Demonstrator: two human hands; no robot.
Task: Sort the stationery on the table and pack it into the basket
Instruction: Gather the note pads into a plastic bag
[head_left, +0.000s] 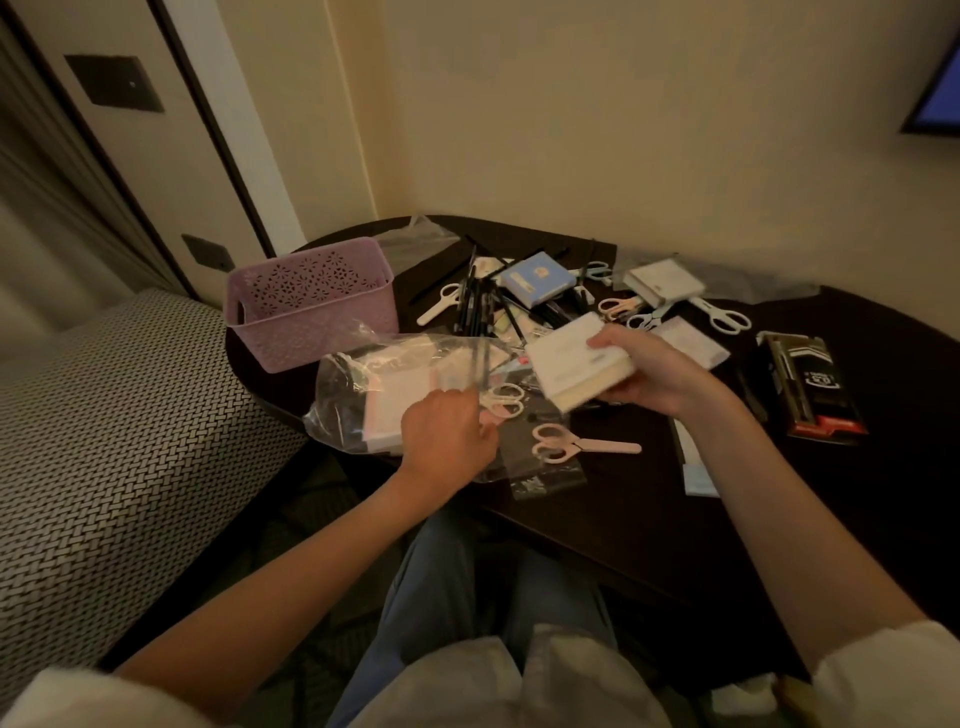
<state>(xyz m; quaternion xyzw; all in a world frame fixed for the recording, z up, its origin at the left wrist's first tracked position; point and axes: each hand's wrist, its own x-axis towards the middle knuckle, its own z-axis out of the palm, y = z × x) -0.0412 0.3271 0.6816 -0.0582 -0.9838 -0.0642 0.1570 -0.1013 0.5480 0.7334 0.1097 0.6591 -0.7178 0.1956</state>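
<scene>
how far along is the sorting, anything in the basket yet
Early, by the look of it. Nothing shows inside the purple basket, though its floor is partly hidden. In hand: the right hand holds a white notepad block, and the left hand grips dark pens by the clear plastic bag. Left: pink scissors, other scissors, the blue pad, loose pens and the black pen pack, all on the table.

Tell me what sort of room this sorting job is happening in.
Probably a hotel room or bedroom corner, not an office. A small dark round table is pushed against the plain wall, an upholstered woven-pattern seat stands beside it, and a wall-mounted screen shows at the upper right edge.
</scene>
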